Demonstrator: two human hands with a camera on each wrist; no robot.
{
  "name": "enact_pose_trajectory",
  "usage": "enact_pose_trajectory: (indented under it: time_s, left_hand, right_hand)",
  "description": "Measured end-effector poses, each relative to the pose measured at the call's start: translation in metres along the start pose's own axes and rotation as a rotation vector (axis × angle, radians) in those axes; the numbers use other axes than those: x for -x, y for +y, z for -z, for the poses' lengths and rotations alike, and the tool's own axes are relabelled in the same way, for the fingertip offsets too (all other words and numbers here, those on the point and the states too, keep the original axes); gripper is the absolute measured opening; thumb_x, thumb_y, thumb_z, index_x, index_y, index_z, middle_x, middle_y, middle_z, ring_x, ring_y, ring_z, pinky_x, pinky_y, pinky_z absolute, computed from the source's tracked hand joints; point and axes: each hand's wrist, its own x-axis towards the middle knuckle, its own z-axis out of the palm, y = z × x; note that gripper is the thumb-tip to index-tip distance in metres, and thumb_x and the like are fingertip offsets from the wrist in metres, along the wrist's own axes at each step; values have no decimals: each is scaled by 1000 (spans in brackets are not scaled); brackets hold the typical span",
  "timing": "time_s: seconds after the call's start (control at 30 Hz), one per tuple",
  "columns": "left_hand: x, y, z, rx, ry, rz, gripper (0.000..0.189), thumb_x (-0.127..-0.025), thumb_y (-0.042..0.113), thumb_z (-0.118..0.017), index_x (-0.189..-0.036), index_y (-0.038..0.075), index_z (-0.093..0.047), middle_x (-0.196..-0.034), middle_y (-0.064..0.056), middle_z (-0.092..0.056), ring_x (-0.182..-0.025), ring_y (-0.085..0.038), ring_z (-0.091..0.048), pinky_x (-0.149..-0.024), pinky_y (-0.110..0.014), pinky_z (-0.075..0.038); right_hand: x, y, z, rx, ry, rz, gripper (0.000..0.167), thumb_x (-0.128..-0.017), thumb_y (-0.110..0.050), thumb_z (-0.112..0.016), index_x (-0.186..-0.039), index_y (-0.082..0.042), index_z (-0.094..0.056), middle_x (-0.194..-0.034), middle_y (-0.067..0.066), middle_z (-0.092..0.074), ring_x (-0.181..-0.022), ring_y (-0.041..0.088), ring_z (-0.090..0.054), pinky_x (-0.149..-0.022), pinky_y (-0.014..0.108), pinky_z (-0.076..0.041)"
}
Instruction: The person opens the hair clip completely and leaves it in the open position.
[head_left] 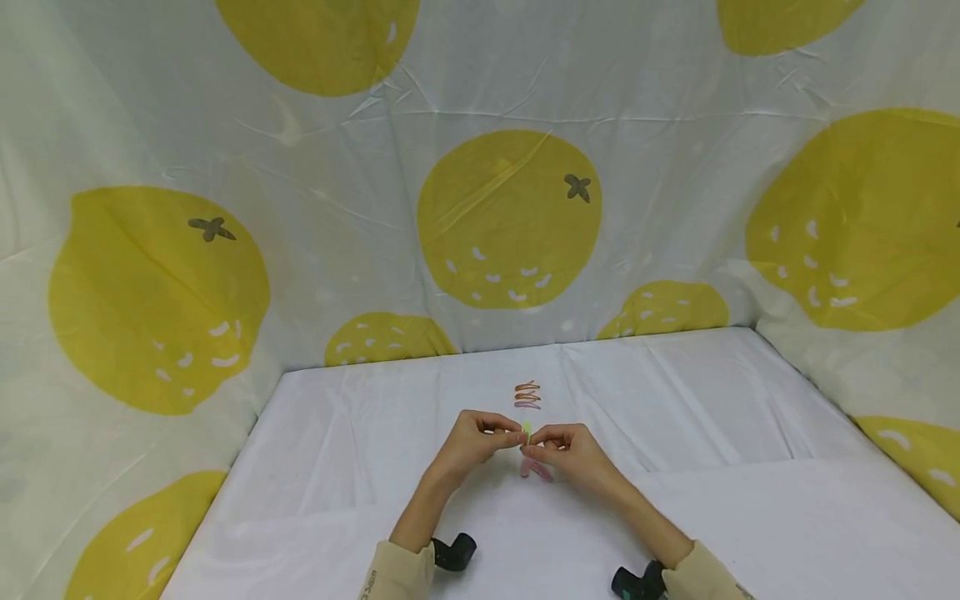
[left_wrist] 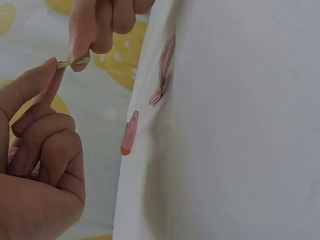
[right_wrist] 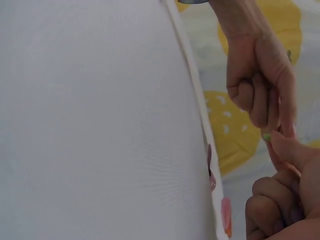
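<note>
Beige fabric sleeves lead to the left hand and right hand, both pinching a small pale-green clip above the white cloth-covered desk; its handling looks unfinished. Three slim orange and pink clips lie lined up beyond; nearer pink pieces, perhaps clips, sit apart.

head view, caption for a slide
Left hand and right hand pinch a green clip above a white table, other clips lying beyond.

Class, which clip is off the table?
The green clip, pinched by the left hand and right hand; pink clips and orange clips lie on the table.
</note>
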Motion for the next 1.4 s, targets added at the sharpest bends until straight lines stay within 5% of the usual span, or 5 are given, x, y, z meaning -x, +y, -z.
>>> enact_pose_trajectory:
  time_s: [0.1, 0.3, 0.77, 1.2, 1.4]
  left_hand:
    - [0, 1, 1, -4, 0, 6, 22, -83, 19, -87, -95, 1, -81, -73, 10, -67, -56, -8, -33, -47, -22, -25]
    - [3, 3, 7, -39, 40, -27, 20, -82, 18, -88, -91, 1, -82, -71, 9, -63, -69, -8, -43, -57, -22, -32]
    - [3, 0, -5, -117, 132, -140, 12, -78, 6, -89, -81, -3, -82, -77, -18, -77, -57, -4, -46, -53, -19, -37]
    - [2, -3, -11, -176, 184, -187, 8, -79, 2, -87, -79, -4, -82, -76, -20, -77, -58, -1, -52, -54, -16, -40]
    - [0, -4, -7, -165, 161, -146, 8, -80, 6, -88, -82, 0, -83, -61, -4, -66, -54, -1, -40, -51, -17, -32]
  right_hand:
    - [0, -1, 1, 30, -27, 26, 16, -95, -17, -75, -97, -1, -78, -72, 25, -68, -55, 1, -42, -52, 17, -31]
    - [-1, -4, 6, 134, 105, -14, 10, -92, -21, -79, -92, -11, -78, -60, -6, -46, -55, 2, -37, -51, 18, -29]
    - [-2, 0, 3, 68, 254, -70, 15, -92, -17, -79, -91, -2, -77, -56, -6, -43, -51, 2, -34, -51, 19, -28]
    - [-2, -1, -3, 162, 371, -7, 7, -86, -12, -84, -83, -9, -79, -54, -5, -35, -51, 1, -29, -53, 19, -24]
    - [-3, 2, 0, 152, 344, -21, 6, -87, -16, -84, -88, -11, -81, -55, -4, -35, -51, 0, -29, -54, 19, -26]
